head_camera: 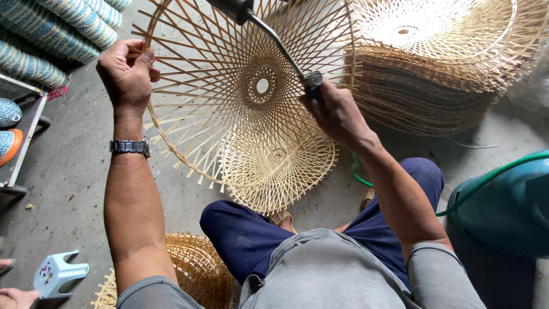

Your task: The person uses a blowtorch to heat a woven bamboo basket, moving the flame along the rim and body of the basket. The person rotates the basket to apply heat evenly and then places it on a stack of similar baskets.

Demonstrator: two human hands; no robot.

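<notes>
My left hand (127, 74) grips the left rim of a large open-weave bamboo frame (229, 109), holding it up and tilted in front of me. My right hand (334, 111) is shut on the dark handle of a metal torch-like tool (274, 43), whose thin bent pipe runs up across the frame to a dark head at the top edge. A smaller woven bamboo frame (280, 171) lies on the floor beneath the big one, near my knees. A metal watch sits on my left wrist.
A tall stack of woven bamboo frames (423, 86) stands at upper right. A teal tank with a green hose (503, 200) sits at right. Another bamboo frame (194, 269) lies lower left. Blue-white rolls (51, 34), a cart and a small stool (57, 274) are at left.
</notes>
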